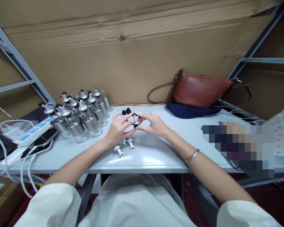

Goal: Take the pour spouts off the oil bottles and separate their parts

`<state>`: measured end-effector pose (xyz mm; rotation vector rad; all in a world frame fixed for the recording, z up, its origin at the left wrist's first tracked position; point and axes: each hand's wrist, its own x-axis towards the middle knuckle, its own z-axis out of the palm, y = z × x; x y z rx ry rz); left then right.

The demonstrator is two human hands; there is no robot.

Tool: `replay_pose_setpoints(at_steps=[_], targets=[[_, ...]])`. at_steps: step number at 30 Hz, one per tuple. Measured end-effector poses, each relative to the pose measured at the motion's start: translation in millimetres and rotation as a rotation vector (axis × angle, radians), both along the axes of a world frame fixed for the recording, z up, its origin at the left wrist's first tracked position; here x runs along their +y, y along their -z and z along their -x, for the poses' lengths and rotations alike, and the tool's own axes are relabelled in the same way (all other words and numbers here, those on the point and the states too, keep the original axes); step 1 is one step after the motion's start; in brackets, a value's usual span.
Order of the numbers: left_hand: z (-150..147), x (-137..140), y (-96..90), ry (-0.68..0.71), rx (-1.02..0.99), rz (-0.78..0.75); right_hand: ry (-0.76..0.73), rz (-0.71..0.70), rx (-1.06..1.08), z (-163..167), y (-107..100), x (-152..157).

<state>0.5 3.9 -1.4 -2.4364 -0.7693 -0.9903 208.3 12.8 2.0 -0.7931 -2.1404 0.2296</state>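
Observation:
Above the middle of the table, both hands meet around a silver bottle pour spout point(135, 118) with a black flap on top and a black stopper below. My left hand point(120, 126) is closed on it from the left with bent fingers. My right hand point(155, 124) pinches it from the right, thumb low and fingers high. Just behind the left hand lie small black stoppers point(126, 111). Several loose silver spout pieces point(119, 150) lie on the tabletop in front of the hands, some partly hidden by the left hand.
Several glass bottles with metal sleeves point(76, 128) stand grouped at the left, spouts on top. A power strip point(33, 132) and white cables lie beyond them. At the back right, a brown leather bag point(198, 90) rests on a dark blue cap point(191, 110). Cardboard point(142, 63) walls the back.

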Motion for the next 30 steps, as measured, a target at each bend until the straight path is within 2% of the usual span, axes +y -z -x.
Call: replay_pose_setpoints(at_steps=[5, 12, 19, 23, 28, 30], targets=[[1.7, 3.2, 2.8, 0.036, -0.005, -0.042, -0.038, 0.041, 0.043, 0.5, 0.4, 0.4], [3.2, 5.0, 3.7, 0.021, -0.003, -0.019, -0.131, -0.007, 0.111, -0.4, 4.4, 4.5], [2.4, 3.3, 0.0, 0.024, -0.019, -0.003, -0.07, 0.048, 0.139, -0.1, -1.2, 0.7], [2.4, 3.6, -0.5, 0.017, -0.027, -0.011, -0.069, 0.205, 0.208, 3.4, -2.9, -4.1], [0.3, 2.8, 1.4, -0.015, -0.025, 0.016, -0.366, 0.58, 0.386, 6.8, -3.2, -3.4], [-1.0, 2.0, 2.0, -0.026, -0.029, 0.033, -0.421, 0.669, 0.41, 5.8, -3.5, -1.1]])
